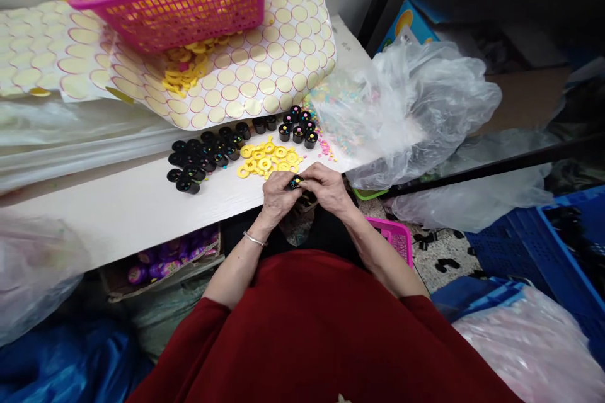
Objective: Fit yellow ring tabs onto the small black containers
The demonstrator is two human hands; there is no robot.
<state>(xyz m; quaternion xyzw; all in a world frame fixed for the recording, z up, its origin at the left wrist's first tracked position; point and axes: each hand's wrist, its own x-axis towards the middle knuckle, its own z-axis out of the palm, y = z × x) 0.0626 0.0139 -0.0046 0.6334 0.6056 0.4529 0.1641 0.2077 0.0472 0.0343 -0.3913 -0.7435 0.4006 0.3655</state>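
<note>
Just off the table's front edge, my left hand (278, 194) is closed round a small black cup (295, 182) with a yellow dot showing in its top. Against the same cup, my right hand (327, 186) has its thumb and fingers pinched together at the rim; whatever small part may be between them is hidden. Right behind my hands lies a pile of yellow ring pieces (265, 162). To its left stand several black cups (195, 160) in rows, and behind it on the right is a group of black cups (297, 132) with pink and yellow dots on top.
A pink basket (189, 6) heaped with yellow pieces stands on sheets of round stickers (278, 56). Small coloured beads (325, 150) lie beside a clear plastic bag (401, 107). Below the table are a box of purple items (165, 264), another pink basket (401, 240) and blue crates (515, 245).
</note>
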